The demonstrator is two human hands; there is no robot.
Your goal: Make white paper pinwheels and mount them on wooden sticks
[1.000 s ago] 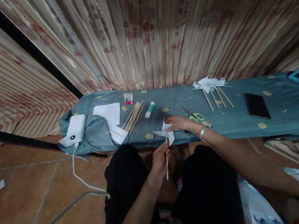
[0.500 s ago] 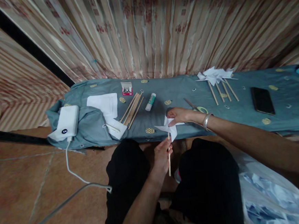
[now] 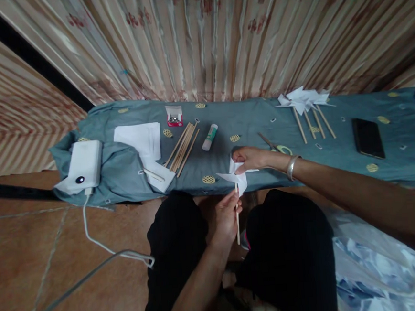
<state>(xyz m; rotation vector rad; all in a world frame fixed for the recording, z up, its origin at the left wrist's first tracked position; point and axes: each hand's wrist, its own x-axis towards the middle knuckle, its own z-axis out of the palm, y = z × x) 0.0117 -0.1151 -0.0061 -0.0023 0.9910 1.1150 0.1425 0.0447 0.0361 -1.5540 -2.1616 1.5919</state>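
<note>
- Cloth (image 3: 251, 116) bears loose sticks (image 3: 183, 148), perhaps for easy reach.
- Left hand (image 3: 227, 216): fingers clamped on a stick (image 3: 238, 227), likely for steadiness.
- Right hand (image 3: 253, 158): fingers pinching pinwheel (image 3: 242, 183), probably bracing it.

"What's that shiny thing you've got on?"
"That's my bangle (image 3: 292, 168). It's silver, a thick band, and it goes around my wrist (image 3: 282, 161), just behind my right hand (image 3: 248, 159)."
"And your arms?"
"They're bare. My left forearm (image 3: 205, 266) is to the left of the bangle."
"What's on your legs?"
"Black trousers (image 3: 290, 254). One big round knee is on my side of the bangle, and the other is farther left of it. The cloth's too dark to see any stitches."
</note>
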